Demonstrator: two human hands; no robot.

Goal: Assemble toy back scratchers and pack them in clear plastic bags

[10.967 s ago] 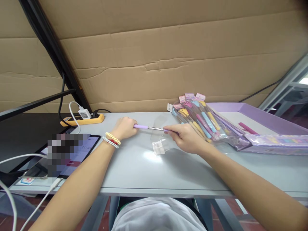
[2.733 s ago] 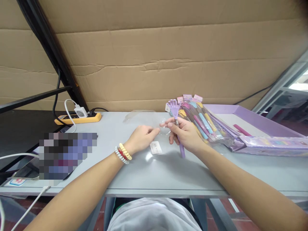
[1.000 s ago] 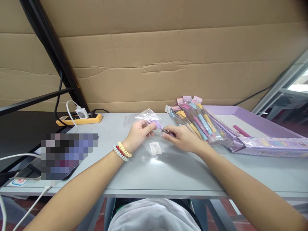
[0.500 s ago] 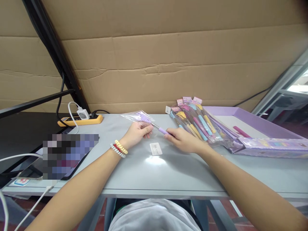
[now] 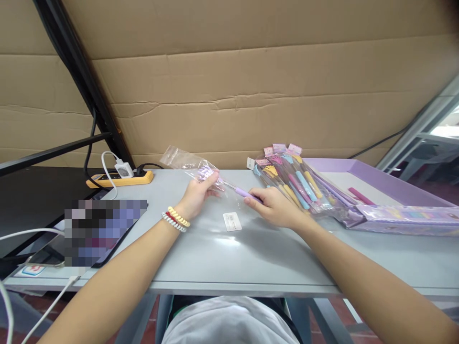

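Note:
My right hand (image 5: 273,205) is wrapped round the purple handle of a telescopic back scratcher (image 5: 244,192). Its thin metal shaft slants up and left to a purple claw-like head inside a clear plastic bag (image 5: 179,158). With thumb and fingers closed, my left hand (image 5: 195,197) pinches the bag at the scratcher's head. A small white printed label (image 5: 232,221) lies on the table below the shaft. Right of my hands, several packaged back scratchers (image 5: 301,179) in yellow, blue and pink lie in a pile.
An open purple box (image 5: 394,184) with a pink stick (image 5: 360,196) in it stands at the right. At the left are a tablet (image 5: 107,234) and a yellow power strip (image 5: 139,178) with cables. A cardboard wall (image 5: 229,110) rises behind the grey table (image 5: 201,267).
The plastic bag has shifted up and left, its far end now raised. My left hand has moved slightly left and its thumb now presses over the scratcher's head. My right hand stays on the handle.

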